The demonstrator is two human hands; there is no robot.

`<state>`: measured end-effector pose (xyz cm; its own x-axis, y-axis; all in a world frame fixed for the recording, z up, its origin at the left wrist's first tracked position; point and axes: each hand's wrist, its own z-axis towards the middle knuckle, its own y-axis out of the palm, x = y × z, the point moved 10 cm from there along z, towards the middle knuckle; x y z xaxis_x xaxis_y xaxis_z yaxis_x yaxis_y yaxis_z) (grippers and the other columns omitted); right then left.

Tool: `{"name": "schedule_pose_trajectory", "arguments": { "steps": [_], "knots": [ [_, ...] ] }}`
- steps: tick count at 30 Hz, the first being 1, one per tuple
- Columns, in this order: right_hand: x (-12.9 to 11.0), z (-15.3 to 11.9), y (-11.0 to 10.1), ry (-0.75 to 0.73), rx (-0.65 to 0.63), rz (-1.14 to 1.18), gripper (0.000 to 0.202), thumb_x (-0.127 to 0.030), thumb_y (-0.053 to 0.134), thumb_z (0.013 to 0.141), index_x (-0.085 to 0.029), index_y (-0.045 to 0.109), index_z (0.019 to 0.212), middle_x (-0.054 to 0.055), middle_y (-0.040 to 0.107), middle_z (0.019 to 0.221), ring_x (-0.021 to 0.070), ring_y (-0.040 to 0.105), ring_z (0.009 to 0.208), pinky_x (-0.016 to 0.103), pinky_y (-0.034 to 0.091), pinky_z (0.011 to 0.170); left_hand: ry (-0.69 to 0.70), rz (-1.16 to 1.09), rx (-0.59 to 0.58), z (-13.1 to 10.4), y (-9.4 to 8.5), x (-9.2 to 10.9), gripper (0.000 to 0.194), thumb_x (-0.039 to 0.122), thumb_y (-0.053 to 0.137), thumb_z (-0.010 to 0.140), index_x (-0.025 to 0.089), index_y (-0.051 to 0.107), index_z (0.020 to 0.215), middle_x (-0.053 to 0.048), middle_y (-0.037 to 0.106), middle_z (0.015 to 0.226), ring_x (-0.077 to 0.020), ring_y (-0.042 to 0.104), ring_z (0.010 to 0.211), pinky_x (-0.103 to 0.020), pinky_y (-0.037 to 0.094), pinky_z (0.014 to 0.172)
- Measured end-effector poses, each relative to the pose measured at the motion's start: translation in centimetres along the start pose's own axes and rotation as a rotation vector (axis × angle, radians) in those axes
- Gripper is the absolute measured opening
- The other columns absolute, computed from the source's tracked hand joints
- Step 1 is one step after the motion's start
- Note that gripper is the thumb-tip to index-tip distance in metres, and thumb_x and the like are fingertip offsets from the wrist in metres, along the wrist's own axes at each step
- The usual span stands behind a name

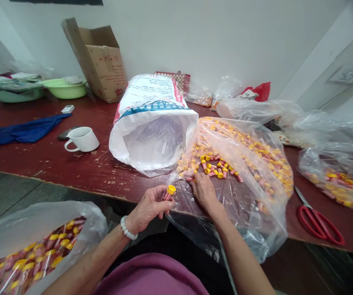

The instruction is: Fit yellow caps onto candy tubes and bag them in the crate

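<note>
My left hand (153, 203) is closed in a pinch around a small red-and-white printed tube with a yellow cap (170, 191), held upright just off the table's front edge. At the mouth of a large clear plastic bag (256, 233), my right hand (205, 190) reaches down with curled fingers. A small reddish piece shows by its fingertips, but what they grip is partly hidden. Loose yellow-capped pieces (217, 167) lie just beyond that hand, and many more fill the bag. Behind my hands a white woven sack (151, 96) lies open toward me, with clear plastic tubes (167, 139) inside.
Left of the sack stands a white mug (85, 139), near a blue cloth (22, 129). Red-handled scissors (320, 223) lie at the right edge. Another bag of capped tubes (37, 254) sits low at left. A cardboard box (105, 69) and green basin (64, 88) stand behind.
</note>
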<state>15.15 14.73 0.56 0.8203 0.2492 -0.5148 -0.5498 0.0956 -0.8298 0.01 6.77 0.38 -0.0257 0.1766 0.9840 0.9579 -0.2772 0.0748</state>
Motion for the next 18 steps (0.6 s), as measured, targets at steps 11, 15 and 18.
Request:
{"name": "schedule_pose_trajectory", "arguments": {
  "steps": [11, 15, 18],
  "knots": [
    [-10.4, -6.2, -7.0, -0.450, 0.047, 0.387, 0.020, -0.016, 0.051, 0.088, -0.022, 0.059, 0.105, 0.007, 0.059, 0.101, 0.0173, 0.057, 0.097, 0.031, 0.049, 0.084, 0.131, 0.344, 0.030, 0.0, 0.4, 1.8, 0.024, 0.020, 0.059, 0.074, 0.014, 0.064, 0.097, -0.003, 0.063, 0.084, -0.0152, 0.053, 0.076, -0.023, 0.042, 0.067],
    [-12.6, -7.2, -6.2, -0.552, -0.028, 0.316, 0.032, -0.008, 0.045, 0.087, -0.021, 0.056, 0.114, 0.010, 0.058, 0.108, 0.0198, 0.055, 0.104, 0.037, 0.049, 0.089, 0.201, 0.472, 0.017, -0.6, 1.2, 2.9, 0.014, 0.020, 0.053, 0.077, 0.013, 0.062, 0.085, -0.001, 0.060, 0.080, -0.0142, 0.050, 0.073, -0.023, 0.039, 0.065],
    [-12.8, -7.5, -7.0, -0.575, 0.027, 0.371, 0.044, -0.009, 0.048, 0.085, -0.022, 0.045, 0.126, 0.010, 0.055, 0.121, 0.0198, 0.050, 0.115, 0.038, 0.044, 0.098, 0.208, 0.481, 0.021, -0.9, 1.2, 3.2, 0.007, 0.019, 0.053, 0.076, 0.013, 0.057, 0.075, 0.001, 0.054, 0.072, -0.0117, 0.044, 0.067, -0.022, 0.035, 0.061]
  ]
}}
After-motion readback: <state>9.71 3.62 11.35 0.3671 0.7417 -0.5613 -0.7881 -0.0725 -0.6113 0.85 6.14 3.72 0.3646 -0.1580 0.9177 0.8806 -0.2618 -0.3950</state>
